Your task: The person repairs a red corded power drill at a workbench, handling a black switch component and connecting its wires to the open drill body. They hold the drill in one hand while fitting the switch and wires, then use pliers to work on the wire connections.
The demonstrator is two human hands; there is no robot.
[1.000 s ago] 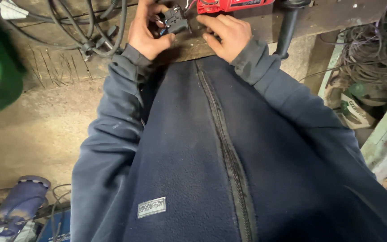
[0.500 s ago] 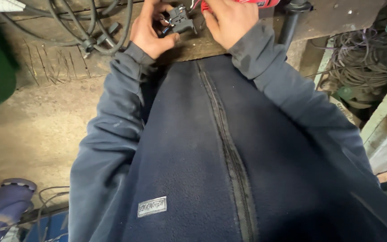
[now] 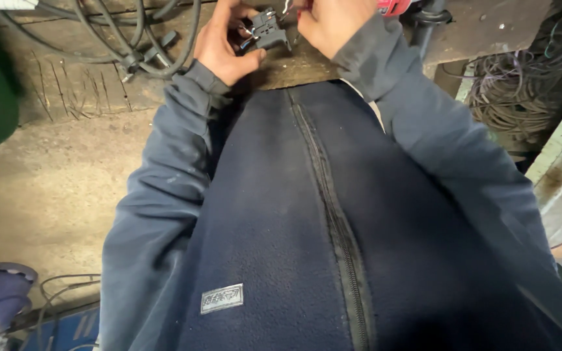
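**Holding small black switch block at bench edge**

Gripping switch block (image 3: 269,31) with left hand (image 3: 224,47), fingers wrapped around it. Right hand (image 3: 333,23) pinching thin wires just right of block. Black cables (image 3: 131,45) left of block, red tool (image 3: 395,6) right.

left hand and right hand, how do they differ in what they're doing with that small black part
The left hand cups the small black part from its side, thumb under it; the right hand meets it from above, at the thin wires. The left hand shows whole; the right hand is cut by the frame's top edge. Both wear dark blue sleeves.
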